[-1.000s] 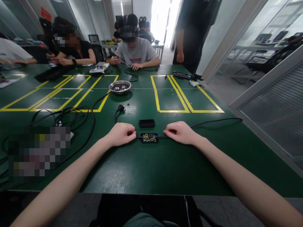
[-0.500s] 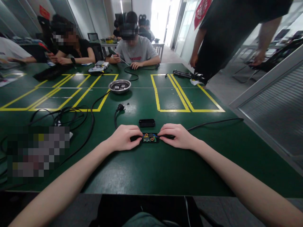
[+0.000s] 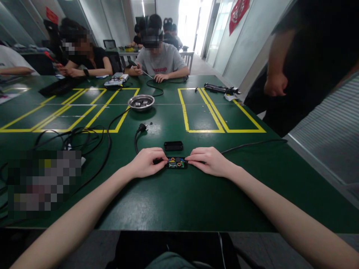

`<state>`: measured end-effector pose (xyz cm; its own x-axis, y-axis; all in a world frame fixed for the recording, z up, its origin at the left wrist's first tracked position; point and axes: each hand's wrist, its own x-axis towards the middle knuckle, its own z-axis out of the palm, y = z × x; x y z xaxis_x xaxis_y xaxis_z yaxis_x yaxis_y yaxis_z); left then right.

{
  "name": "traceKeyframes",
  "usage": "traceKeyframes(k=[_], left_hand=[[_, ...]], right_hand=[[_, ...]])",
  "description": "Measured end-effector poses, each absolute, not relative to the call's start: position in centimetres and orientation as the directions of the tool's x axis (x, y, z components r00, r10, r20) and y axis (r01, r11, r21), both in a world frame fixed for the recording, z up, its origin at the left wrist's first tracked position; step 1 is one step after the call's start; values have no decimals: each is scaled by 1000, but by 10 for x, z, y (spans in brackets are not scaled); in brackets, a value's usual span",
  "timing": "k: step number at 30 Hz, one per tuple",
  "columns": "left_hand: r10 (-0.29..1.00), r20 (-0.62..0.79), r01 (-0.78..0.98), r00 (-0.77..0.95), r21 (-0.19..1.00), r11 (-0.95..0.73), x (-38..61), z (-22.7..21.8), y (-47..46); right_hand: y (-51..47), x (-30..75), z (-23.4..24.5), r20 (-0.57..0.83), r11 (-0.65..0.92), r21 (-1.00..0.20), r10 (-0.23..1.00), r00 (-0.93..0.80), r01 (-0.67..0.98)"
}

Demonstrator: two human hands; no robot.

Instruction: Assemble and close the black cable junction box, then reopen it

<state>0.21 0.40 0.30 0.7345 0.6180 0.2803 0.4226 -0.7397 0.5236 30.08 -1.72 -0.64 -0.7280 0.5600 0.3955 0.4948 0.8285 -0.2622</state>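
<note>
In front of me lies an open black power adapter case (image 3: 176, 167), and inside it shows a circuit board (image 3: 175, 161) with two copper-coloured coils and blue wires. At its left end my left hand (image 3: 148, 163) is closed in a pinch on the power cord where it enters the case. My right hand (image 3: 207, 160) pinches the black cable (image 3: 252, 145) at the other end; the fingers hide the exact grip. Just behind the case rests its black cover (image 3: 173, 145), hollow side up. The cord's plug (image 3: 142, 127) lies beyond my left hand.
A metal bowl (image 3: 141, 103) with small metal parts stands farther back. Tangled black cables (image 3: 84, 134) and a blurred-out item (image 3: 45, 181) are at left. Yellow tape marks the green table (image 3: 174, 209). Co-workers sit opposite; a person (image 3: 305, 74) stands at the right.
The standing person has come nearer along the table's right side. My hands and the open adapter have hardly moved.
</note>
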Motion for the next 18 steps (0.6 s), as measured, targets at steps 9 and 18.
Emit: traceKeyframes(k=[9, 18], left_hand=[[618, 266, 409, 740, 551, -727, 4, 3, 4], [625, 280, 431, 729, 522, -736, 4, 2, 4]], right_hand=[[-21, 298, -1, 337, 846, -122, 527, -780, 519], [-16, 298, -9, 364, 854, -63, 502, -785, 516]])
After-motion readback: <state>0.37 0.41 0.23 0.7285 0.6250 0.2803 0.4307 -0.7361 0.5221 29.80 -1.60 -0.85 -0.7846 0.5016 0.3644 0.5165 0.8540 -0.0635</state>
